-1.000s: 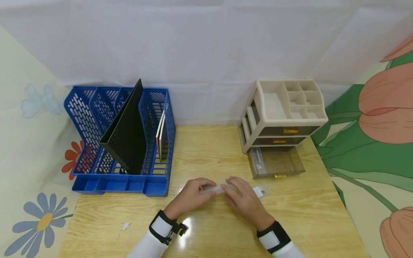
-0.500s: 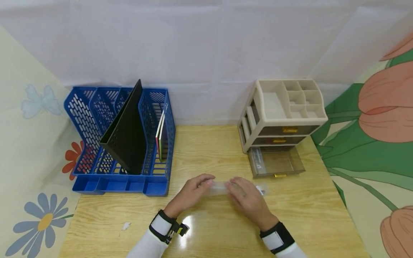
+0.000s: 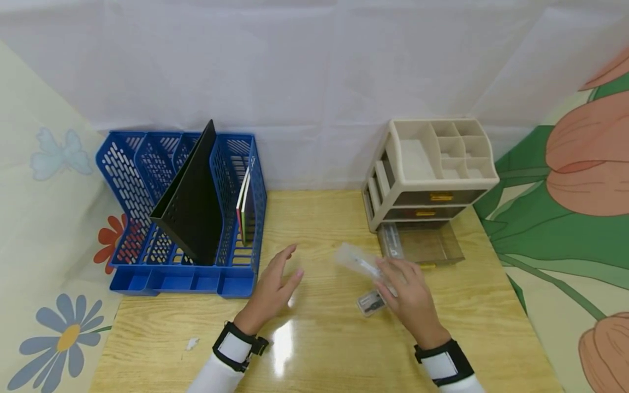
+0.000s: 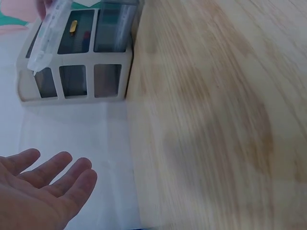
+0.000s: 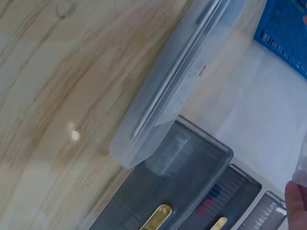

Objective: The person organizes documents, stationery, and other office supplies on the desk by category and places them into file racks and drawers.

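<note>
In the head view my right hand [image 3: 409,295] pinches a long translucent plastic case [image 3: 357,260], raised over the table; my fingers cover its near end. The right wrist view shows a long frosted case [image 5: 168,91] close up, with a small red mark. My fingertips [image 5: 297,203] there touch a clear piece at the right edge; I cannot tell whether both are one thing. On the table beside that hand lies a small clear box [image 3: 371,303] with something dark inside. My left hand [image 3: 269,292] is held apart, fingers spread, holding nothing; the left wrist view shows its fingers [image 4: 62,177].
A beige desktop drawer unit [image 3: 444,150] stands back right. Its bottom drawer [image 3: 429,243] is pulled out, with a clear item [image 3: 391,240] inside. At left, a blue file rack [image 3: 182,268] holds a black folder [image 3: 194,213] and thin booklets [image 3: 245,210]. A paper scrap [image 3: 191,344] lies front left.
My left hand has let go of the clear case and moved left. My right hand has shifted right with the case, now tilted, and the small clear box shows in front of it.
</note>
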A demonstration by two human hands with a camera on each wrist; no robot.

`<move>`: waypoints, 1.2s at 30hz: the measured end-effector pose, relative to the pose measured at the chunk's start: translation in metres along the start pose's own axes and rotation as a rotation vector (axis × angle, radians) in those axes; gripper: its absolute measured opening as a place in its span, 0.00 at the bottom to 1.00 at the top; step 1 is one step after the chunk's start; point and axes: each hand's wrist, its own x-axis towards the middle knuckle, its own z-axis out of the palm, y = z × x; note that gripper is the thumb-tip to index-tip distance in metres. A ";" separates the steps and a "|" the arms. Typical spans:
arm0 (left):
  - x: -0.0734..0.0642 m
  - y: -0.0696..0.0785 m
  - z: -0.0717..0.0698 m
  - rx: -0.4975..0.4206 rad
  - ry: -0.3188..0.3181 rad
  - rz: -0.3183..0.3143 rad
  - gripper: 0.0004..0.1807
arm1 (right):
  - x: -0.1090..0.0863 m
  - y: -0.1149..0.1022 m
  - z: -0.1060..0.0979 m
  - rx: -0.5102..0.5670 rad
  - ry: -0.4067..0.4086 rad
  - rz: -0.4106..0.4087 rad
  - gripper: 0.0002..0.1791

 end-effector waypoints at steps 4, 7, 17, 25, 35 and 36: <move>-0.004 -0.005 -0.001 0.034 0.004 0.017 0.31 | 0.000 0.005 -0.003 -0.014 0.013 0.009 0.24; -0.007 -0.009 -0.001 0.072 0.008 0.029 0.31 | -0.001 0.007 -0.005 -0.019 0.014 0.028 0.24; -0.023 -0.029 -0.002 0.184 -0.002 0.047 0.32 | -0.003 0.021 -0.015 -0.057 -0.022 0.131 0.25; -0.035 -0.041 -0.006 0.272 0.005 0.123 0.33 | -0.002 0.037 -0.036 -0.081 -0.088 0.258 0.26; -0.046 -0.043 -0.003 0.386 -0.015 0.220 0.33 | 0.003 0.062 -0.059 -0.158 -0.211 0.261 0.23; -0.047 -0.042 -0.003 0.396 -0.023 0.222 0.33 | 0.004 0.064 -0.060 -0.169 -0.224 0.258 0.22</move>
